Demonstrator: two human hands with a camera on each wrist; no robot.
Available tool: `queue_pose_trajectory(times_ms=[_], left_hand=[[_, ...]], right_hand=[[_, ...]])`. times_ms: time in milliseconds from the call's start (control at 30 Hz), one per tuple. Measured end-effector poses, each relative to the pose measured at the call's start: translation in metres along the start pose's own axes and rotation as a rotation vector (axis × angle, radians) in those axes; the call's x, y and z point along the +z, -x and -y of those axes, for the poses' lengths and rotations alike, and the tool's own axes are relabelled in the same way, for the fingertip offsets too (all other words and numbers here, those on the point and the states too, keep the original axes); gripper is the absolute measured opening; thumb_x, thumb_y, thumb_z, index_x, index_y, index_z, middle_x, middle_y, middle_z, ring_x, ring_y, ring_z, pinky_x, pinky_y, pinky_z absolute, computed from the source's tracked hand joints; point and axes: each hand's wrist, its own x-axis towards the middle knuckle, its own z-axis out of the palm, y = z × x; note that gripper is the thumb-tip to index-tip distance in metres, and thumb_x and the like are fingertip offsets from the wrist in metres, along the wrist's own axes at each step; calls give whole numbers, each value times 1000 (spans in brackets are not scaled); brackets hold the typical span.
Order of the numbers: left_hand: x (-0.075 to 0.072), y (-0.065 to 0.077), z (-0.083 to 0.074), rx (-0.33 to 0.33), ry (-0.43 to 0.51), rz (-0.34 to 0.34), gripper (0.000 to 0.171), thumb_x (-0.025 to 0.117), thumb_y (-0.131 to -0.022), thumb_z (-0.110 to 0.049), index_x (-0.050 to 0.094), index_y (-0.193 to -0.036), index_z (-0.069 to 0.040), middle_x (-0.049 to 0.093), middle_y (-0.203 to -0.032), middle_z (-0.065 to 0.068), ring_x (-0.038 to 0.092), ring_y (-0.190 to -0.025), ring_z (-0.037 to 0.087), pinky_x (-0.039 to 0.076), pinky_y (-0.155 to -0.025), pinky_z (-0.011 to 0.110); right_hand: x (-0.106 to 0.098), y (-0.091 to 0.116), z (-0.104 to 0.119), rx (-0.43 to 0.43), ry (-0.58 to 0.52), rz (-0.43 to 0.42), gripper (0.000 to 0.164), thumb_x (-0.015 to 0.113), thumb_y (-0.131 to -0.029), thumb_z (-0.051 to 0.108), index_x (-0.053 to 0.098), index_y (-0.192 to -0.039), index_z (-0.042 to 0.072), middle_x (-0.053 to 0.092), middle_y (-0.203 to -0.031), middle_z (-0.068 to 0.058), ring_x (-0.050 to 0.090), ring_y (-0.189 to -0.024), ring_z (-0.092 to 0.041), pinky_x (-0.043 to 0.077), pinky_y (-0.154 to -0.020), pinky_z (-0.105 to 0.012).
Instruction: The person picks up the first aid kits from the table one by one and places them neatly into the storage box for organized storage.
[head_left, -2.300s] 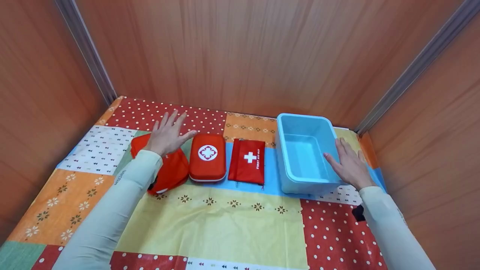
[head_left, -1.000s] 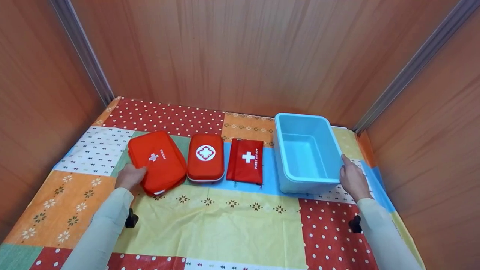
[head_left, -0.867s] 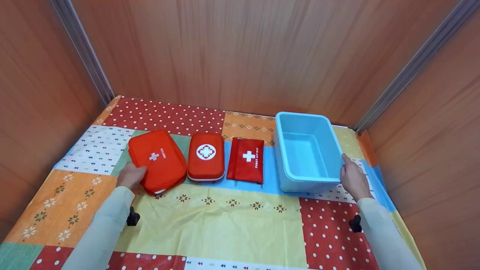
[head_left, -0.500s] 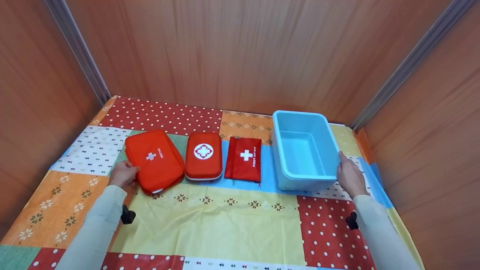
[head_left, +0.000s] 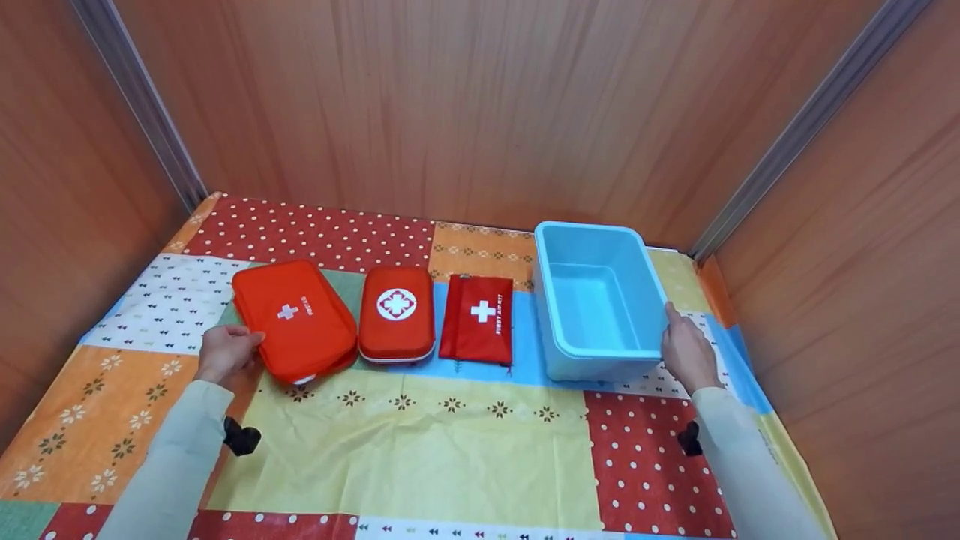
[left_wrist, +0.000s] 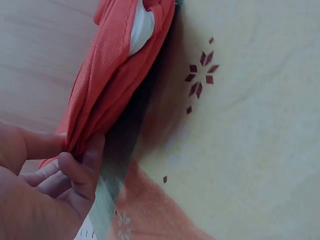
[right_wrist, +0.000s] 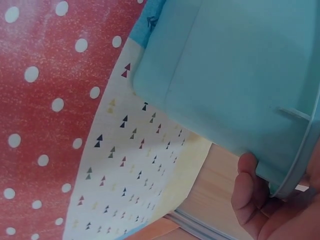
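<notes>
Wood-grain panels (head_left: 412, 112) joined by grey metal corner strips (head_left: 810, 135) enclose three sides of a surface spread with a patchwork-print tablecloth (head_left: 405, 465) of dots, flowers and little triangles. Both forearms, in pale fabric sleeves (head_left: 161, 465), reach in from the near edge, set wide apart, with a small black device (head_left: 241, 436) under the left wrist. At the far left, the left hand (head_left: 227, 352) pinches the outer edge of a red soft fabric pouch (head_left: 300, 319) between thumb and fingers, its seams bunching at the grip. At the right, the right hand (head_left: 688, 351) has its fingers curled under the near right rim of a light-blue rectangular plastic bin (head_left: 589, 300), gripping it.

White capitals on a flat dark-red zip pouch (head_left: 476, 337) read "FIRST AID KIT" beside a white cross. Similar small lettering next to the cross on the soft pouch is too blurred to read surely. An orange-red rounded hard case (head_left: 397, 337) bears a white round emblem with a cross.

That case and the flat pouch lie between the soft pouch and the bin; the case sits just beside the soft pouch.
</notes>
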Motion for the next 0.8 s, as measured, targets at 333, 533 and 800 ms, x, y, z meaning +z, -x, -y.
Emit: queue_pose_trajectory(times_ms=[333,533,800], left_hand=[[-5,9,-21,2,171,22,26,54,-89,-26,46,-111,-13,50,-109,3,53,-89,19,41,-93,34],[-15,16,-38,40,189,21,25,56,-88,-32,48,-106,-17,51,-103,-1,55,-84,16,45,-81,29],[-21,29,-61,61,284,18,43,66,-78,-38,47,-112,-19,47,-118,-1,56,-87,16,47,-71,18]], right_hand=[[1,-1,2,0,1,-19,47,32,-98,18,22,-143,8,49,-114,-23,51,-105,-42,40,-87,-56],[0,0,3,11,-10,4,49,32,-99,22,18,-144,13,48,-116,-20,49,-108,-42,39,-89,-57],[-1,2,1,32,-25,30,49,30,-99,26,15,-145,14,47,-115,-19,48,-109,-41,37,-90,-58]])
